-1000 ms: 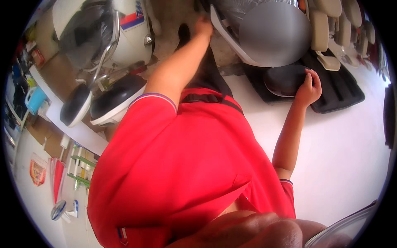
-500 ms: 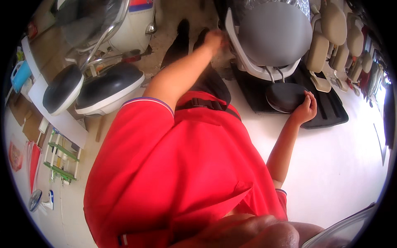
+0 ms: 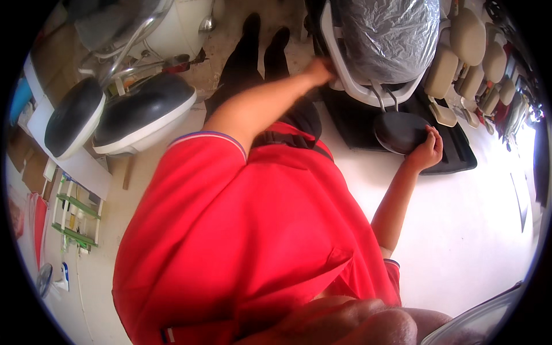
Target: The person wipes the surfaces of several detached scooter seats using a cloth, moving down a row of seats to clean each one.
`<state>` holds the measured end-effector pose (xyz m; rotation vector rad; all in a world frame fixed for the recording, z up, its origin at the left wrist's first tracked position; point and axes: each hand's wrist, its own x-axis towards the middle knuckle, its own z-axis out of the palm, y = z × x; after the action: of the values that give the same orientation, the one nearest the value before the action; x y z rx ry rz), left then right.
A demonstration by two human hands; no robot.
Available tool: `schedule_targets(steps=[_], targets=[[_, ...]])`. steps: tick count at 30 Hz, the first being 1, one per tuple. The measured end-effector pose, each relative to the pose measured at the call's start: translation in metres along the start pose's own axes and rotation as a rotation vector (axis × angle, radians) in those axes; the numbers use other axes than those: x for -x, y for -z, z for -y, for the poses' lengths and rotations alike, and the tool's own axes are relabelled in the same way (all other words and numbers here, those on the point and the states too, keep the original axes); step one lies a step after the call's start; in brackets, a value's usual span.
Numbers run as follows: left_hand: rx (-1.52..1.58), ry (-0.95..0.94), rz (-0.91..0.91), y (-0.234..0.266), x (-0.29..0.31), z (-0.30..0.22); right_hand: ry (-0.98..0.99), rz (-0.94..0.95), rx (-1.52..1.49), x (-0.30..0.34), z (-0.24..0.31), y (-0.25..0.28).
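- Head view: the person, in a red shirt (image 3: pixel 253 241), bends forward over a seat assembly standing on a black floor mat (image 3: pixel 460 155).
- Left hand (image 3: pixel 318 71): it rests against the white frame (image 3: pixel 345 69) of the plastic-wrapped seat (image 3: pixel 391 34). The fingers appear curled onto the frame edge, but whether they actually grip it cannot be told, since the far side of the hand is hidden. Judged purpose: steadying the seat.
- Right hand (image 3: pixel 426 152): fingers bent and slightly spread, tips touching the rim of the dark round seat pad (image 3: pixel 399 132), not closed around it. The pad lies just below the wrapped seat, partly on the mat; the hand seems placed to brace or shift it.
- Clear plastic film covers the seat's cushion entirely, apparently as protection; what lies under it is grey upholstery.
- To the person's left, two black-and-white padded seats (image 3: pixel 144 112) lie tilted on the floor, well apart from both hands.
- To the right, a row of beige cushions (image 3: pixel 460 57) stands in line beside the mat.
- Containers: a green rack (image 3: pixel 72 215) lies at the left edge; its contents are too small to identify.
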<state>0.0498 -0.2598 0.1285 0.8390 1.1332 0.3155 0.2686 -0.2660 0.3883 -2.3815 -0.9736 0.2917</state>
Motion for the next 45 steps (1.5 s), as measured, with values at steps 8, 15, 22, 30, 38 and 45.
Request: schedule_targets(steps=[8,15,22,30,38,45], targets=[[0.178,0.108,-0.274,-0.004,-0.026,0.045,0.035,0.002,-0.047,-0.001,-0.003,-0.005],[0.098,0.070,-0.528,0.106,-0.042,0.033,0.043,-0.046,-0.092,-0.001,-0.003,-0.010],[0.178,0.231,-0.326,0.100,0.013,-0.041,0.115,-0.135,-0.104,-0.001,-0.012,-0.010],[-0.351,0.274,0.503,0.088,0.085,-0.080,0.155,-0.285,-0.078,0.001,-0.026,-0.015],[-0.401,-0.107,0.826,0.007,0.150,-0.257,0.156,-0.344,-0.473,0.015,0.002,-0.005],[-0.513,-0.273,0.850,-0.071,0.150,-0.292,-0.031,-0.545,-0.866,0.089,-0.029,-0.018]])
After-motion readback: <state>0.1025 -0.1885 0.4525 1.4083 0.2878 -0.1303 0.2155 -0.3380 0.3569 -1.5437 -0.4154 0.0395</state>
